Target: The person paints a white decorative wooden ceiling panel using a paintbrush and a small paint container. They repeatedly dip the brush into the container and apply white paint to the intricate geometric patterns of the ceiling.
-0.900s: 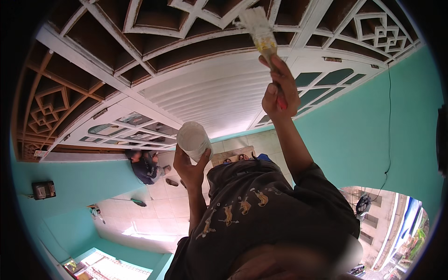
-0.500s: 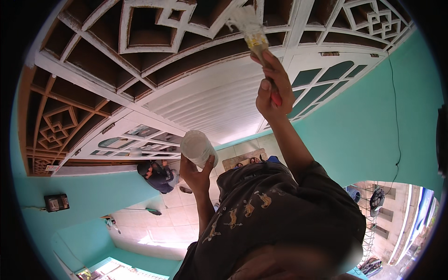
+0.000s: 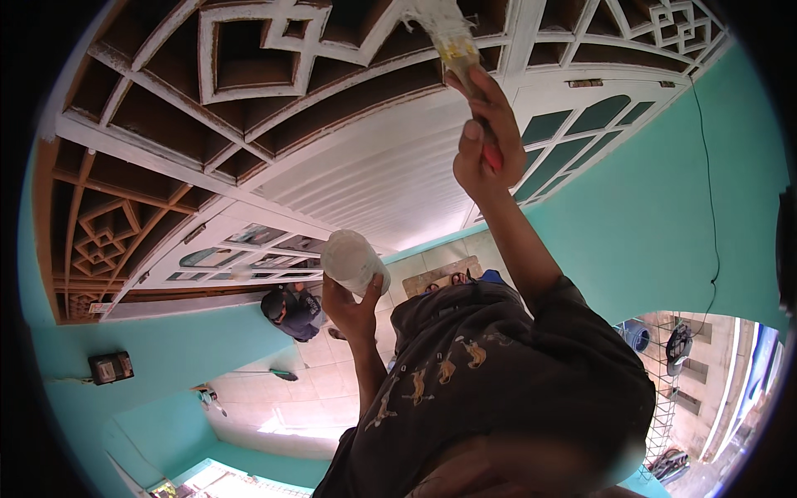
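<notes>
Paint drips are a likely risk: right hand (image 3: 486, 137) grips the white-bristled, red-handled paintbrush (image 3: 452, 37) against the brown-and-white lattice ceiling (image 3: 249, 91), left hand (image 3: 353, 307) clasping the white plastic paint cup (image 3: 353, 261) well below it.

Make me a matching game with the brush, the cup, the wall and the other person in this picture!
Things:
1. brush
2. cup
3. wall
4. other person

Matches:
A. turquoise
B. held in the left hand
C. bent over on the tiled floor
D. held up to the lattice in the right hand

Pairs: 1-D, 2-B, 3-A, 4-C
</notes>
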Demonstrator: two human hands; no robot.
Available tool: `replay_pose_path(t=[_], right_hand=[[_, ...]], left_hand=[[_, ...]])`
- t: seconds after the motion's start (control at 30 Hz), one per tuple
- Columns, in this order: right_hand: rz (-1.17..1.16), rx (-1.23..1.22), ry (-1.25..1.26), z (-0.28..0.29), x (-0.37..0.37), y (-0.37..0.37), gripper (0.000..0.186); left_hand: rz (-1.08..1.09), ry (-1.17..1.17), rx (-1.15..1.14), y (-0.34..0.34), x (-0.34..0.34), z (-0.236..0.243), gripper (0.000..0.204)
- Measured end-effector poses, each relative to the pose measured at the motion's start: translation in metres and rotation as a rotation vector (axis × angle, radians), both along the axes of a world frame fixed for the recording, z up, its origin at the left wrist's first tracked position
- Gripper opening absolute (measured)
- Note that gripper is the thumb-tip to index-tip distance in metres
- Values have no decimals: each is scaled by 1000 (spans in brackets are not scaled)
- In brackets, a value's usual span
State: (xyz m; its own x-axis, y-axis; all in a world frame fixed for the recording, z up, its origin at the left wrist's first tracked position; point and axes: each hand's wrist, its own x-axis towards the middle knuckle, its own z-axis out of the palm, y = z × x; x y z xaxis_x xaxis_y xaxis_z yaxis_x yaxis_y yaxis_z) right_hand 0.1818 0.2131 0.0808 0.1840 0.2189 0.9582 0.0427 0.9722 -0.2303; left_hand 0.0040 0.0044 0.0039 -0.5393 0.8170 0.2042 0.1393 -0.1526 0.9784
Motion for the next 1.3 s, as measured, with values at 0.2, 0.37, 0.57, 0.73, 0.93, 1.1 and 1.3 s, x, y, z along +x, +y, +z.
replay_pose_path(t=[0.2, 0.37, 0.57, 0.73, 0.93, 1.1, 1.3], right_hand=[[65, -53, -176, -22, -6, -3, 21], [89, 14, -8, -4, -2, -1, 25], [40, -94, -121, -10, -15, -4, 19], [72, -39, -57, -8, 4, -12, 26], [32, -38, -122, -10, -11, 4, 24], [122, -66, -7, -17, -5, -14, 23], [73, -95, -156, -15, -19, -4, 28]], left_hand=[[-20, 2, 8, 3, 0, 0, 67], [-19, 17, -10, 0, -1, -2, 68], [-33, 23, -19, 3, -2, -2, 68], [-28, -4, 42, 1, -1, -3, 67], [-23, -25, -1, 3, 5, -1, 67], [-44, -36, 31, 3, 6, 0, 65], [-47, -26, 2, 3, 5, 0, 66]])
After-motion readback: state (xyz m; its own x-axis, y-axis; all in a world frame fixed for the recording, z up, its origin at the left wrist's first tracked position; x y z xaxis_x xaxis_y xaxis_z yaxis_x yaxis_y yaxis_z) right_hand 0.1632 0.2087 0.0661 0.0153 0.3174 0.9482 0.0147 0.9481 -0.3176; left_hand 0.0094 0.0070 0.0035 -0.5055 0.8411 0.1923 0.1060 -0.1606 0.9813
